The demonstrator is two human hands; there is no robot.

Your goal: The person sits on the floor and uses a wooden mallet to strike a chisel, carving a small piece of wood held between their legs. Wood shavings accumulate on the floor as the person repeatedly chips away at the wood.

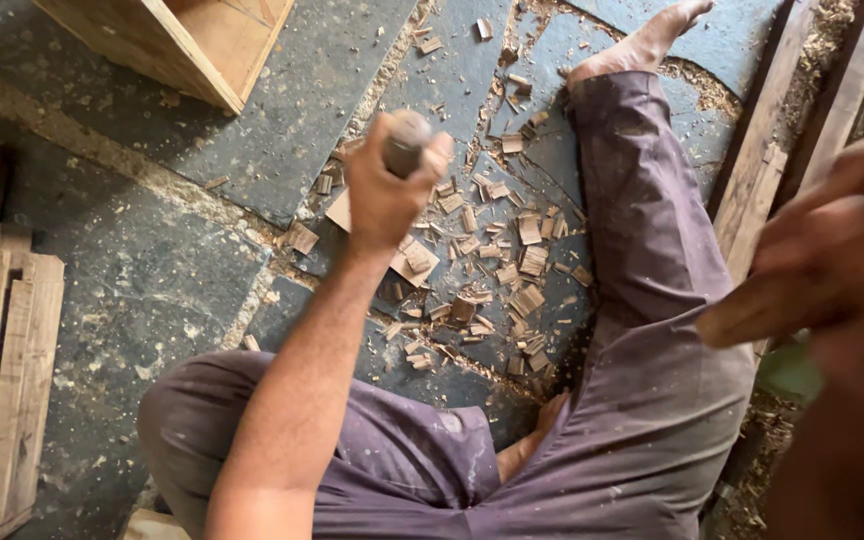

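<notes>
The left hand (pixel 384 190) is shut tight around a round tool handle (pixel 406 142), above the wood chips (pixel 497 280) on the stone floor (pixel 152 270). The right hand (pixel 832 260), close and blurry, grips a wooden stick (pixel 752 312).

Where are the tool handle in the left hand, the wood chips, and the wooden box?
tool handle (pixel 407 140), head view, rounded top end above the fist
wood chips (pixel 512 270), head view, middle of the pile on the floor
wooden box (pixel 177 40), head view, its side wall
</notes>
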